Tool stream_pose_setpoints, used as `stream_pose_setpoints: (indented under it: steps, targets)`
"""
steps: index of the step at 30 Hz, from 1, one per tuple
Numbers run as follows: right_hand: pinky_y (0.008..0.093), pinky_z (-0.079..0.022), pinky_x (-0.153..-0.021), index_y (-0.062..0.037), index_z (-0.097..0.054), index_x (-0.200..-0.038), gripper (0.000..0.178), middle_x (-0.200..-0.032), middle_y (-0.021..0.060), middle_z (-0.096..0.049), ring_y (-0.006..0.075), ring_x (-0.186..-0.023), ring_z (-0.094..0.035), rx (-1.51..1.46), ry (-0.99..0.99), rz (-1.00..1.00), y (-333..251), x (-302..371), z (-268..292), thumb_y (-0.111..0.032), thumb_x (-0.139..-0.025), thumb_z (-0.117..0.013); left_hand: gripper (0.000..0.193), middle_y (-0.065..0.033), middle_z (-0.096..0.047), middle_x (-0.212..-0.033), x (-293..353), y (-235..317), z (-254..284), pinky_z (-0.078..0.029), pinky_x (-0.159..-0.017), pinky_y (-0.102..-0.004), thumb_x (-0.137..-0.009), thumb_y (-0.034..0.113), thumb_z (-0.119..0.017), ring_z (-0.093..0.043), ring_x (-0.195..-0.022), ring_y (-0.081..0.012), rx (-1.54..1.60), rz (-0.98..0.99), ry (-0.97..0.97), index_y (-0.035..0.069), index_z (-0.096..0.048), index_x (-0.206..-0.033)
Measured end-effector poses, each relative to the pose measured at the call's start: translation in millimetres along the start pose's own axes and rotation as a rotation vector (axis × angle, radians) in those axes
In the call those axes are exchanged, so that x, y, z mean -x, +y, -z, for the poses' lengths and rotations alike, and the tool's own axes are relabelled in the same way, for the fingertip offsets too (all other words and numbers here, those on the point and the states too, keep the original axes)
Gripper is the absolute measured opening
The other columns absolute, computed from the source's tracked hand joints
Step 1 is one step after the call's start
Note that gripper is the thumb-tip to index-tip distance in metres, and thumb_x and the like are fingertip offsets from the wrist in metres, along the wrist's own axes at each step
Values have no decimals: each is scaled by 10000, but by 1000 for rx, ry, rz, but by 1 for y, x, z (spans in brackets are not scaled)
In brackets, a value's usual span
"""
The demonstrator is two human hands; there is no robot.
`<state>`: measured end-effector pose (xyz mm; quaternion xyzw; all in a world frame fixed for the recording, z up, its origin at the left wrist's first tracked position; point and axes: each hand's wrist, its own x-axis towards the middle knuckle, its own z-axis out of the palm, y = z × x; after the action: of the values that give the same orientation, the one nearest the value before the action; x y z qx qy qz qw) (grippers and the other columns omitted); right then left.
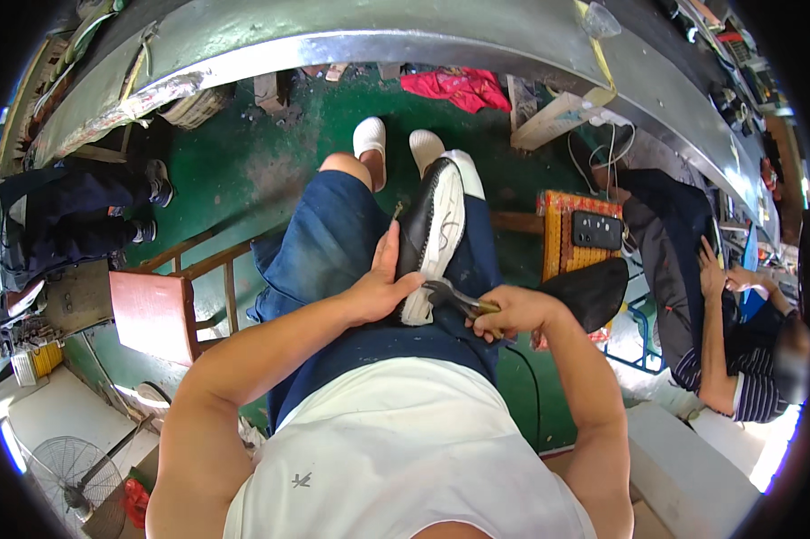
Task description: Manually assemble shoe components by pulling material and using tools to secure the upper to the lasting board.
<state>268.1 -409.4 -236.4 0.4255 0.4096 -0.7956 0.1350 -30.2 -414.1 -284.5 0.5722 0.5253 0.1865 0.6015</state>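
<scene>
Black shoe [413, 225] looks unfinished, white underside [443, 235] uncovered; left grip [389, 282] clasps it, right grip [515, 311] grasps pincers [459, 300] at its near end.

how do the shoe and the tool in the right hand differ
The shoe is black with a broad whitish underside; the tool is dark and brownish. The shoe is longer and wider than the tool's visible part. The shoe points away from the body, while the tool slants crosswise in the right hand. Both have dark parts.
</scene>
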Motion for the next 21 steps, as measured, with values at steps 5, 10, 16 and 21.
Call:
stream_pose_setpoints:
  steps: [5,10,16,21]
  targets:
    - [257,-505,-552,-12,-650,-1129,276,-891,38,-697,96,-755,-652,74,144,41,-18,22,-1,-261,-1023,-594,1021,-222,-84,-1683,5,10,3,-206,-1229,-350,-966,240,-643,-159,-1549,-318,147,127,-40,131,125,-1629]
    - [460,-523,-687,31,-615,-1022,363,-844,226,-680,409,-810,-672,479,778,443,-33,1,-38,-323,-1046,-539,1038,-225,-153,-1677,5,20,-3,-247,-1208,-321,-956,164,-663,-255,-1517,-281,127,137,-38,160,119,-1638]
    - [540,-484,-780,38,-593,-966,437,-871,287,-659,497,-873,-631,614,754,486,-65,0,-28,-372,-1059,-474,1092,-219,-170,-1670,13,-4,-8,-244,-1207,-314,-941,106,-682,-285,-1501,-271,115,87,-37,160,168,-1625]
    - [538,-489,-738,31,-598,-915,450,-800,274,-655,482,-796,-635,652,792,382,-82,-12,2,-367,-1069,-456,1137,-234,-207,-1655,13,19,4,-235,-1205,-309,-918,129,-724,-283,-1502,-279,123,147,-74,146,166,-1625]
